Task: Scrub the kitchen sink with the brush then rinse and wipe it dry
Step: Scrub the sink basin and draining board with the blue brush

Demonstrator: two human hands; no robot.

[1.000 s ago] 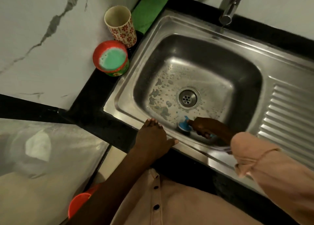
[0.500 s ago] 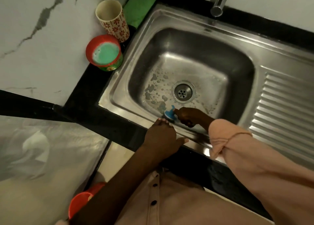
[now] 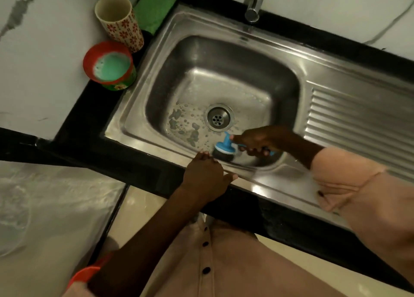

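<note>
The steel sink [image 3: 170, 38] has a wet, soapy basin with a round drain [image 3: 218, 117] in the middle. My right hand [image 3: 259, 140] grips the blue handle of a brush [image 3: 224, 148], whose dark round head presses on the basin's near wall, just below the drain. My left hand [image 3: 205, 174] rests flat on the sink's near rim with fingers straight, right beside the brush head. The tap [image 3: 253, 5] hangs over the far rim; no water runs from it.
On the black counter left of the sink stand a flowered cup [image 3: 119, 23], a red tub of green soapy liquid [image 3: 109, 66] and a green cloth [image 3: 155, 5]. A ribbed drainboard [image 3: 358, 126] lies to the right. An orange container [image 3: 84, 276] sits low at the left.
The brush head slid left along the basin's near wall, then back right toward the drain. My left hand stayed on the rim. The view shifted a little.
</note>
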